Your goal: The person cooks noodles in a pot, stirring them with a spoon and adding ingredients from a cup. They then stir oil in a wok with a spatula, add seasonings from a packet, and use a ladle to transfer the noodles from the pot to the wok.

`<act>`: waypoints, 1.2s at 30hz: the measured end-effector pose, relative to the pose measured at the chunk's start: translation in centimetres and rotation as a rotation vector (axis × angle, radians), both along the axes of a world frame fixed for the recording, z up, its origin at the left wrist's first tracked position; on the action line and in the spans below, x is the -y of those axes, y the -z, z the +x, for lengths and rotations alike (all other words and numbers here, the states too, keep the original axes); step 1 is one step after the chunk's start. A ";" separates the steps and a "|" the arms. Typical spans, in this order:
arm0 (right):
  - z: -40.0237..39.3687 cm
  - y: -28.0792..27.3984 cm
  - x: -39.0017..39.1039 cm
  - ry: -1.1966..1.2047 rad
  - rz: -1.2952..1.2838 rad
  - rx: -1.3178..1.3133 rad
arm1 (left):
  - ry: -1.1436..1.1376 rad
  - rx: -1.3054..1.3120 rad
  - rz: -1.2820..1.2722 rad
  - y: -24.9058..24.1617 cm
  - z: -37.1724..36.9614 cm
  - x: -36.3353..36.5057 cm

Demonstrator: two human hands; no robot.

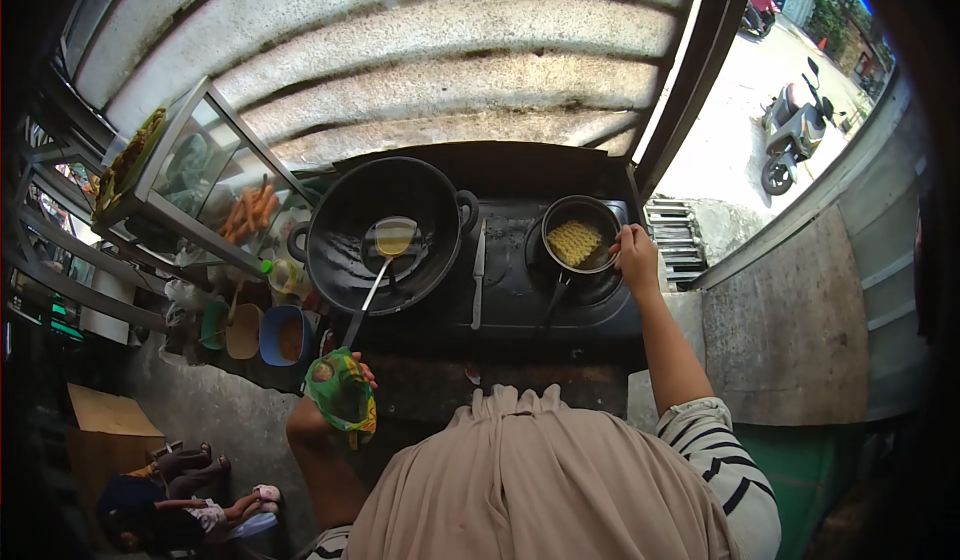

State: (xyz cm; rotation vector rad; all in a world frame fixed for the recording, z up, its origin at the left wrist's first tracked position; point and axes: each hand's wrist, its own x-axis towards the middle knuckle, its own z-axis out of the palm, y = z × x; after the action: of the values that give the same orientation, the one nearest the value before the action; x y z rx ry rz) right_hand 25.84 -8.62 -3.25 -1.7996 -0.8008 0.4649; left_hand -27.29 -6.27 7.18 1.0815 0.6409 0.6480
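Note:
My left hand (367,369) grips an opened green and yellow instant noodle packet (340,392) below the wok's near edge. At the right rim of a small dark saucepan (552,251) is my right hand (634,257), its fingers curled together; whatever they hold, if anything, is hidden. A yellow block of dry noodles (574,244) lies in the saucepan, which sits on the stove (505,305) with its handle toward me. Left of it stands a big black wok (420,260), where a skimmer (394,237) rests with its handle over the near rim. Between the pans lies a knife (479,280).
A glass display case (205,180) with orange sausage-like sticks (250,212) stands at left. Below it are a blue tub (284,336) and a capped bottle (281,275). Someone sits at the lower left (190,490). Corrugated metal closes the back; a scooter (795,130) stands outside.

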 end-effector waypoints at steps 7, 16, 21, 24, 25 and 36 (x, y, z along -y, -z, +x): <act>-0.2 -1.5 -0.4 0.056 0.211 -0.058 | 0.012 0.000 -0.003 0.1 -0.1 -0.1; -0.6 -2.5 -1.1 -0.059 0.123 -0.011 | 0.037 0.054 -0.009 0.5 -0.7 0.0; -2.2 -4.9 -0.7 -0.088 0.140 0.321 | 0.033 0.010 -0.047 0.1 -0.8 0.2; -2.8 -5.7 -0.9 -0.143 0.112 0.512 | 0.058 0.111 -0.003 -0.1 -0.4 0.6; -2.8 -5.8 -1.0 -0.188 0.077 0.592 | 0.029 0.062 0.003 0.1 -0.4 0.6; -0.3 -5.6 0.4 -0.206 0.086 0.678 | -0.018 0.081 0.011 0.3 -1.1 1.1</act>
State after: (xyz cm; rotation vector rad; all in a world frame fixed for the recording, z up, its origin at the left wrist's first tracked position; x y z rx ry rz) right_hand 25.55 -9.02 2.37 -1.8102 -1.4555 -0.0714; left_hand -28.41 -7.41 6.90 1.0557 0.5784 0.7080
